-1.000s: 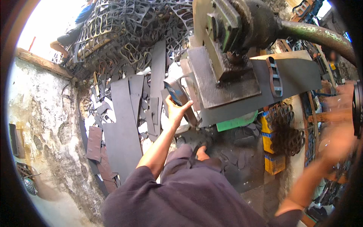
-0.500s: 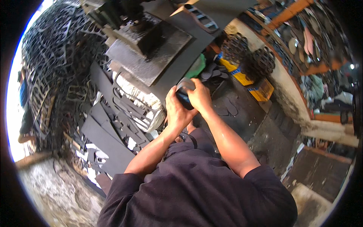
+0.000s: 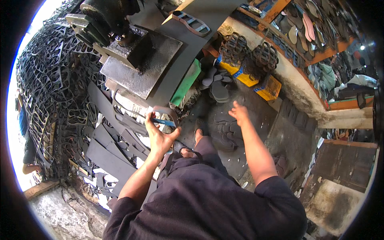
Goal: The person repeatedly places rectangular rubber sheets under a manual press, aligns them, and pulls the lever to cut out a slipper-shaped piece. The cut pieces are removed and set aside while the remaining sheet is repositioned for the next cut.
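Observation:
In my left hand (image 3: 160,138) I hold a sole-shaped cutting die (image 3: 165,122), a thin curved metal frame with a blue crossbar. My fingers and thumb grip its two sides. My right hand (image 3: 239,113) is in the air over the dark floor, its fingers loosely stretched and nothing in them. Beyond it, a stack of dark sole pieces (image 3: 219,92) lies on the floor beside other grey cut pieces (image 3: 216,76). Ahead on the left stands a press with a flat metal plate (image 3: 164,52). A second cutting die (image 3: 193,24) rests on the black sheet (image 3: 176,70).
Black sheet offcuts (image 3: 110,148) lean at the left, below a big heap of cut-out scraps (image 3: 56,60). Yellow boxes (image 3: 267,89) bearing bundled black pieces (image 3: 265,56) stand by the right wall. Shelves of soles (image 3: 308,28) are farther right. My feet (image 3: 199,135) are below.
My hands have come apart: the left moved leftward with the cutting die, the right moved rightward and let go of it. My view has shifted, and the dark sole stack now shows fully.

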`<state>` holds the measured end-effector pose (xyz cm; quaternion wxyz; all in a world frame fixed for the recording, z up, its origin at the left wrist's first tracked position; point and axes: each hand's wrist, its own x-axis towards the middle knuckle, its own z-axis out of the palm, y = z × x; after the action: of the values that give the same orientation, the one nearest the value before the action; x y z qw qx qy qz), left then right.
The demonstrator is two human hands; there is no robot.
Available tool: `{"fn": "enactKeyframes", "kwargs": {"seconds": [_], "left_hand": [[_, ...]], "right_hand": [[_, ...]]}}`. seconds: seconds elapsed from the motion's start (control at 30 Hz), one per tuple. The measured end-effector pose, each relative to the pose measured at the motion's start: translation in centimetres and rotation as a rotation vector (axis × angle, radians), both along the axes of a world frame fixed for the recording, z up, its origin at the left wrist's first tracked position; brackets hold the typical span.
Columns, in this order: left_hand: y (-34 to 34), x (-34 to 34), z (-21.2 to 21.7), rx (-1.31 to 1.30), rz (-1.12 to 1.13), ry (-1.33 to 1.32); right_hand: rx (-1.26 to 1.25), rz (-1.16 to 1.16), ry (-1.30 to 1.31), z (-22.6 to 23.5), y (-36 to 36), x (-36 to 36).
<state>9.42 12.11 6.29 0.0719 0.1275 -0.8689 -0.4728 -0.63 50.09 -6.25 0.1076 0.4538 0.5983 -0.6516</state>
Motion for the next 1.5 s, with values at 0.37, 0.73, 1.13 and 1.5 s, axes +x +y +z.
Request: {"fn": "enactKeyframes", "kwargs": {"seconds": [0.37, 0.73, 1.13, 1.5], "left_hand": [[4.8, -11.3, 5.8, 0.502, 0.362, 0.028], [-3.3, -11.3, -5.5, 0.343, 0.814, -0.106], [-5.0, -3.7, -9.5, 0.668, 0.93, -0.348], [-8.4, 0.5, -10.5, 1.273, 0.557, -0.148]], "right_hand": [[0.686, 1.043, 0.703, 15.2, -16.5, -3.4], [0.577, 0.891, 0.75, 8.7, -17.4, -39.8], [0.229, 1.048, 0.75, 16.4, -13.5, -28.4], [0.522, 1.421, 1.018, 11.0, -28.8, 2.1]]}}
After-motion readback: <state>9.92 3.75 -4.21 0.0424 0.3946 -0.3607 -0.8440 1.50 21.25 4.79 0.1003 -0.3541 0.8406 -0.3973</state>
